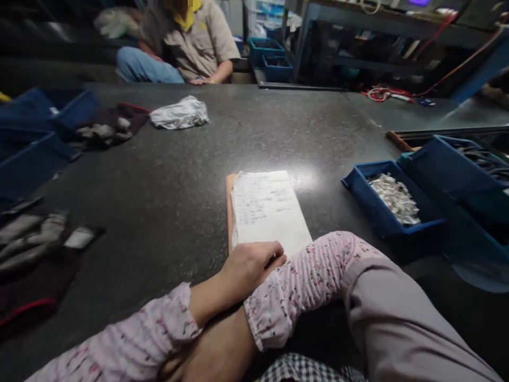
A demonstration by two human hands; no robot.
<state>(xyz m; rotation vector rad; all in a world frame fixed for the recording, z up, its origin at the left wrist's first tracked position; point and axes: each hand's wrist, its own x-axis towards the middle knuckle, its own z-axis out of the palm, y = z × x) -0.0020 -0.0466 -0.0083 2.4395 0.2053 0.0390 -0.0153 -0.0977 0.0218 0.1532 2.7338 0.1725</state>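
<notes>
An open notebook [266, 204] with handwritten lines and an orange-brown cover edge lies on the dark table. My left hand [252, 262] rests at its lower edge, fingers loosely bent with a gap between them and nothing seen in them. It crosses above my right wrist, close to the floral right sleeve cover [298, 276]. My right hand [218, 350] is tucked below the left forearm near my body. Its fingers are mostly hidden by that forearm, so I cannot see whether they hold anything.
On the right, a blue bin [358, 199] contains small whitish pieces [395, 199], with more bins beside it. Blue bins [32, 159] and dark cloths with grey gloves [32, 236] lie left. A crumpled silvery bundle [178, 113] sits farther back. Another person [199, 42] sits across the table.
</notes>
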